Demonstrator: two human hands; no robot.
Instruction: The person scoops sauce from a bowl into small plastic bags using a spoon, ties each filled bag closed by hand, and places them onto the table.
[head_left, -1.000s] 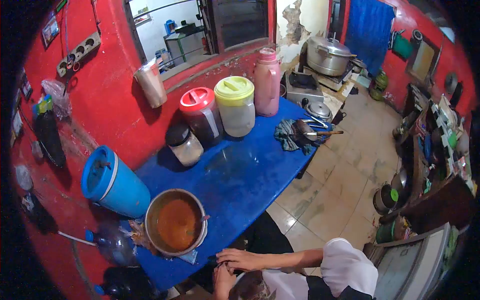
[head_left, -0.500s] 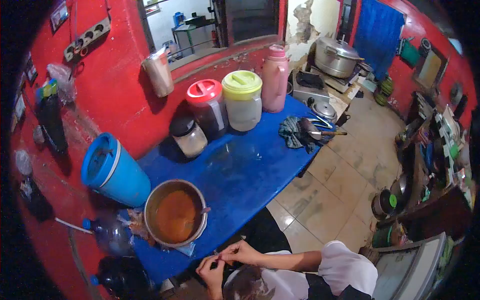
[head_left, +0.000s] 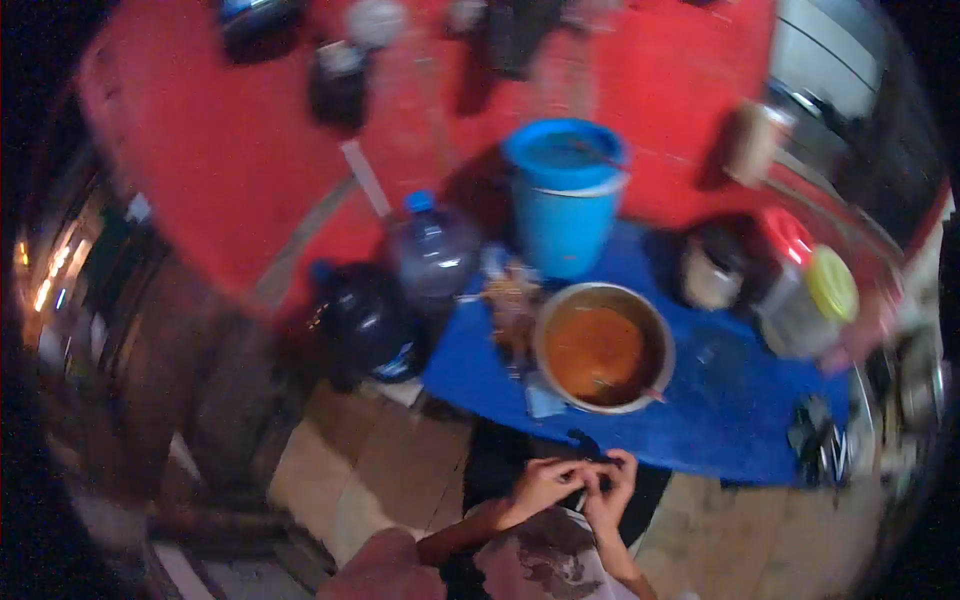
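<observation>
Just in front of the table's near edge, my left hand [head_left: 546, 488] and my right hand [head_left: 611, 493] meet above my lap. The fingertips of both are pinched close together. Whatever lies between them, if anything, is too small and blurred to make out. Beyond them on the blue table [head_left: 690, 425] stands a metal pot [head_left: 540, 345] of orange-red liquid [head_left: 595, 350]. A handle end sticks out over its right rim. Beside the pot lies a crumpled plastic bag [head_left: 512, 300] with brownish contents.
Behind the pot stands a blue bucket [head_left: 568, 220]. Large bottles, one clear [head_left: 432, 245] and one dark [head_left: 365, 320], are left of the table. Farther right are a dark-lidded jar [head_left: 712, 275], a yellow-lidded jug [head_left: 810, 305] and a red-lidded jug [head_left: 783, 240].
The view has swung left, so the table and pot now appear farther right, and the picture is blurred. My hands stay together, fingertips pinched, slightly higher in view.
</observation>
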